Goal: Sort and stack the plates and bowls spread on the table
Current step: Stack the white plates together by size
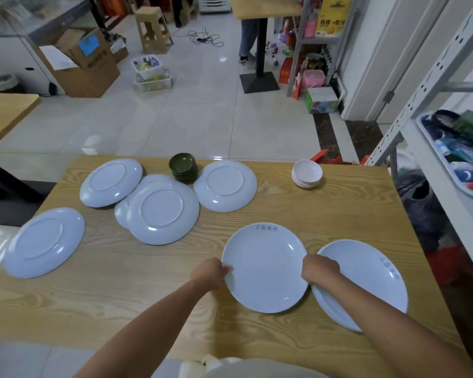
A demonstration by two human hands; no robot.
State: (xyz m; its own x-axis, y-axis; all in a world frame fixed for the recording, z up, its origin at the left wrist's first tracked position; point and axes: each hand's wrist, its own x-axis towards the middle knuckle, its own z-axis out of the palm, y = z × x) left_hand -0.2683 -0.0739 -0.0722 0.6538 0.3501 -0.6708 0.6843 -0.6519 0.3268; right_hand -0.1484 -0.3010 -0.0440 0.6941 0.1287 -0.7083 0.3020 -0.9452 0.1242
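Observation:
A white plate lies face up near the table's front, gripped at its left rim by my left hand and at its right rim by my right hand. Just to its right is another face-up white plate, partly under my right forearm. Several white plates lie upside down: one at the far left, one at the back left, one in the middle lying over another, and one further back. A stack of dark green bowls and a stack of white bowls stand near the far edge.
The wooden table ends at the tiled floor beyond. A metal shelf rack with trays of clutter stands close on the right. Dark bags lie by the table's right side. Another table is at the left.

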